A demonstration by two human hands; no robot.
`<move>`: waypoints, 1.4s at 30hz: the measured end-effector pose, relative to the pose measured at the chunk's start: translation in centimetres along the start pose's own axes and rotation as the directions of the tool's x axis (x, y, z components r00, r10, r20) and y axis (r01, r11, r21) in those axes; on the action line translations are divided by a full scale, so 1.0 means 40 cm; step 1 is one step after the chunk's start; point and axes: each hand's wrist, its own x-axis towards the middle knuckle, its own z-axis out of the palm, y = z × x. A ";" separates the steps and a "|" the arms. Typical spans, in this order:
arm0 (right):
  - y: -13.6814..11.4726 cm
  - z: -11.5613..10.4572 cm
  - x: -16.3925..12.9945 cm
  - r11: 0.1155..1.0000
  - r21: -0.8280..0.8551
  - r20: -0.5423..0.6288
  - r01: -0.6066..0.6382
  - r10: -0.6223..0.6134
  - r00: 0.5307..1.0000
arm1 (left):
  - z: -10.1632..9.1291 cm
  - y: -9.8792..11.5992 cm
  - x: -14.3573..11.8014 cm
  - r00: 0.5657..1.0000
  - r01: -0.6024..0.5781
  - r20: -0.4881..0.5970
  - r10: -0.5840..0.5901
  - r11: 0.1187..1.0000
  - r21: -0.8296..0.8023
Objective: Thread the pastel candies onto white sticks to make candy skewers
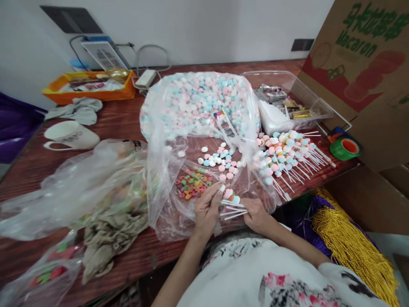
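Note:
My left hand (207, 208) is closed, pinching a white round candy (222, 187) between thumb and fingers. My right hand (258, 215) grips several white sticks (234, 212), fanned out leftward, with pink, orange and blue candies (230, 195) between the two hands. Just beyond, loose pastel candies (220, 157) lie on a clear plastic bag. Small coloured rings (193, 183) are heaped to the left of my left hand. The bag's far part is full of pink, blue and white candies (204, 100). A printed packet (225, 125) rests on it.
Finished-looking candy sticks (287, 153) are piled at the right, by green tape (345, 148) and a clear bin (287, 106). At left are a white mug (70, 135), a crumpled cloth (111, 238), plastic bags (76, 183) and an orange tray (89, 94). A cardboard box (361, 55) stands right.

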 end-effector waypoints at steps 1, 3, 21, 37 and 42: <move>-0.001 0.001 0.000 1.000 -0.028 0.029 0.015 -0.015 0.999 | -0.002 0.002 -0.001 0.998 0.060 -0.002 -0.060 0.996 -0.060; -0.002 -0.004 -0.004 0.997 -0.065 0.058 0.031 -0.027 0.998 | -0.007 0.008 -0.003 0.987 0.149 -0.033 -0.157 0.974 -0.173; -0.051 0.019 -0.008 0.993 0.113 0.103 -0.022 0.011 0.995 | 0.048 0.107 0.034 0.892 0.386 0.117 -0.436 0.603 -0.698; 0.040 -0.177 0.028 0.912 -0.300 -0.302 -0.279 0.187 0.935 | 0.039 0.066 0.035 0.939 0.293 0.050 -0.339 0.716 -0.634; 0.109 -0.276 0.043 0.681 -0.582 -0.336 -0.443 0.295 0.895 | 0.012 0.062 0.017 0.918 0.354 0.053 -0.393 0.754 -0.554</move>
